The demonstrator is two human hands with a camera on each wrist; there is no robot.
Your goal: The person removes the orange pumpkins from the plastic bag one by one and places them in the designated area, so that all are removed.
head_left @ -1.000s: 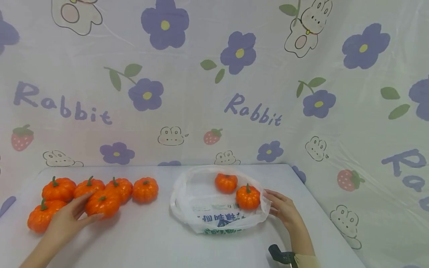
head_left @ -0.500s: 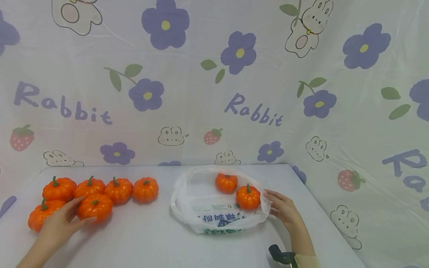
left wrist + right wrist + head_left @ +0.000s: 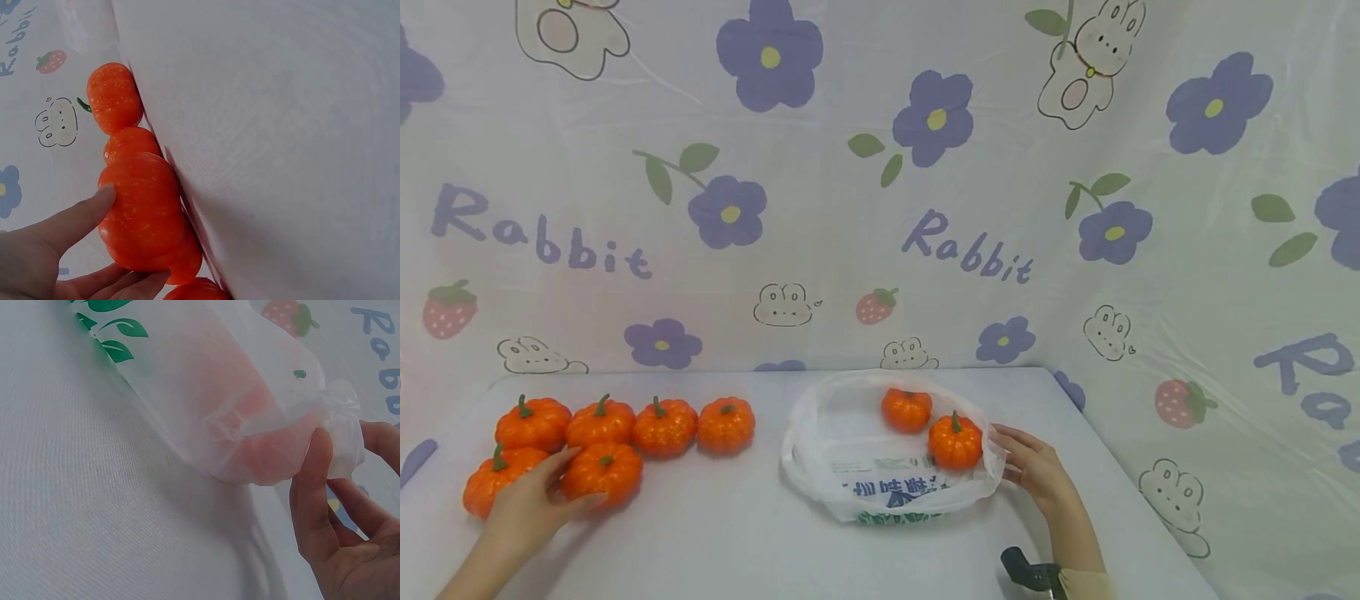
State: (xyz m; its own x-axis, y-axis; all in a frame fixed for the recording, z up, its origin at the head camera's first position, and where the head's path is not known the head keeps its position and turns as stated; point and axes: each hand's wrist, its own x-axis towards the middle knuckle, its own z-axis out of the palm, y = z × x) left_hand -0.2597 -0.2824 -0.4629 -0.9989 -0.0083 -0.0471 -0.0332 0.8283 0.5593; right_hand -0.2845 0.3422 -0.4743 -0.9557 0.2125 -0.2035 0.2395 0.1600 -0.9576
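My left hand (image 3: 523, 508) grips a small orange pumpkin (image 3: 604, 475) with a short green stem, at the front of a pumpkin group on the left. In the left wrist view, thumb and fingers span this pumpkin (image 3: 140, 212), and other pumpkins line up behind it. Over on the right, my right hand (image 3: 1037, 471) pinches the edge of a white plastic bag (image 3: 808, 479) lying with its mouth open. Two pumpkins (image 3: 955, 442) are inside the bag. Seen from the right wrist, thumb and fingers hold the bunched bag edge (image 3: 347, 444), with orange showing through the film.
A back row of several pumpkins (image 3: 666, 427) runs along the left of the white table (image 3: 722, 542). One more pumpkin (image 3: 482, 492) sits at the front left, partly behind my left hand. A curtain (image 3: 820, 167) printed with flowers and rabbits hangs behind the table.
My left hand has carried its pumpkin leftward, from in front of the back row's middle to beside the front-left pumpkin. The right hand and bag have stayed still.
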